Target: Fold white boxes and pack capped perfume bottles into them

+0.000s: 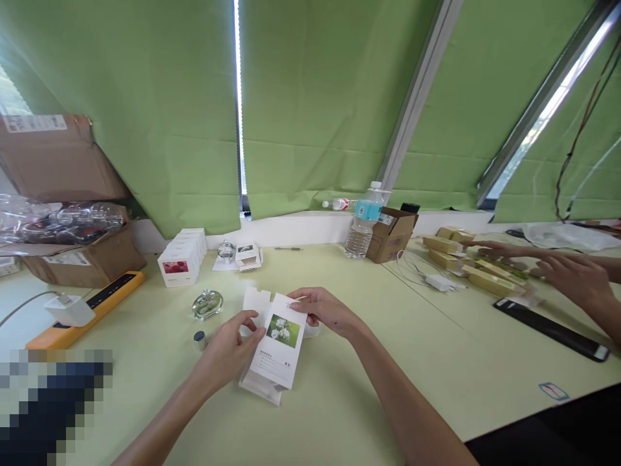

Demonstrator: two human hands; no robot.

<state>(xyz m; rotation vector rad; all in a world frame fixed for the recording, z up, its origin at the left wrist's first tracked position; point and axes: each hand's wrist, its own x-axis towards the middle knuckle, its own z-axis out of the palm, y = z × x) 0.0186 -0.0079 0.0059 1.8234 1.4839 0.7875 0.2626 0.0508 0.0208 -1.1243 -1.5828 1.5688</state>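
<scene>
Head view: I am seeing my left hand [226, 346] and right hand [327, 310] grasping a white flower-printed carton [280, 343] by its edges, fingers [250, 317] bent, keeping its printed face up over the pale green desk [412, 369], while a glass bottle [207, 304] is standing nearby within reach.

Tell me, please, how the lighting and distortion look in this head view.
In the head view, daylight glares through the gap between the green blinds, the wide lens bends them into slants, a pixelated patch covers the lower left, and the left hand, right hand and flower box look sharp.
</scene>
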